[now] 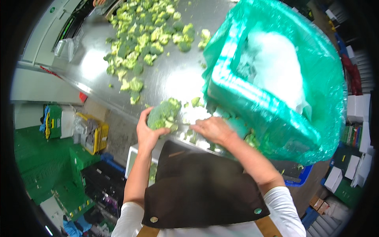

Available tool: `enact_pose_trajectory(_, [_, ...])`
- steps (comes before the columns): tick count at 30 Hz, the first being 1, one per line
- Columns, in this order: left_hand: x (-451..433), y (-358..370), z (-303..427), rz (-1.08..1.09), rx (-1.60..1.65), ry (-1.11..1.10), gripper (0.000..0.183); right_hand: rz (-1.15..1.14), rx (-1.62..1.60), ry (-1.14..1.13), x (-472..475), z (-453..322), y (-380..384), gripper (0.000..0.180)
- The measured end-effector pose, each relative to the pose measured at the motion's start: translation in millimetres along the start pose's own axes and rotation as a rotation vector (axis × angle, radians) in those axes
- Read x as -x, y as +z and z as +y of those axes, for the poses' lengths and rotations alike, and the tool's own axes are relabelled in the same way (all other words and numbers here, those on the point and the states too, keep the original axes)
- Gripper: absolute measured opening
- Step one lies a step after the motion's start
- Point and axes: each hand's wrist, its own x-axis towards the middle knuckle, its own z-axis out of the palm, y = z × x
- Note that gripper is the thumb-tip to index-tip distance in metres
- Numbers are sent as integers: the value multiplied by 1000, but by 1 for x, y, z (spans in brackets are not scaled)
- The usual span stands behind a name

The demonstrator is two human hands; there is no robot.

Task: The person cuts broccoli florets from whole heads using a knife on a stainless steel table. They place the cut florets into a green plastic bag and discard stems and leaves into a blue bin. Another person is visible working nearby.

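Note:
My left hand (148,130) grips a large head of broccoli (164,113) near the front edge of the steel table (157,80). The cut stem side of the head faces right. In my right hand (213,129) is a small knife (182,124), its thin blade reaching left to the stalk. Most of the knife's handle is hidden in my fist. Loose broccoli florets (142,38) lie spread over the far left of the table. Green scraps and small pieces lie on the metal around my right hand.
A crate (222,71) lined with a green plastic bag (322,89) stands on the right, with white plastic inside. Clear plastic (66,49) lies at the table's left edge. Below left are a yellow crate (100,137) and green crates (38,154). Part of another person's hand (98,2) shows at the top.

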Motion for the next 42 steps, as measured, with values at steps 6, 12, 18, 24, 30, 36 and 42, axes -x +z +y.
enact_pose_trajectory(6, [-27,-40,-33,124,156,82,77,-55,-479,386,5,57,28,59])
enact_pose_trajectory(12, [-48,-39,-23,-211,600,-204,77,186,-356,131,-41,-44,-6,52])
enact_pose_trajectory(18, [-40,-5,-24,-525,584,-215,83,-21,-852,188,-43,-37,-5,69])
enact_pose_trajectory(24, [-24,12,-30,-630,719,-83,94,243,-1440,413,-19,-8,36,59])
enact_pose_trajectory(30, [2,53,-49,-485,1007,-142,93,219,-1557,505,6,-35,31,67])
enact_pose_trajectory(36, [14,64,-45,-480,1044,-224,80,363,-938,318,39,3,27,42])
enact_pose_trajectory(42, [10,70,-37,-341,650,-122,72,92,-350,73,81,37,-11,36])
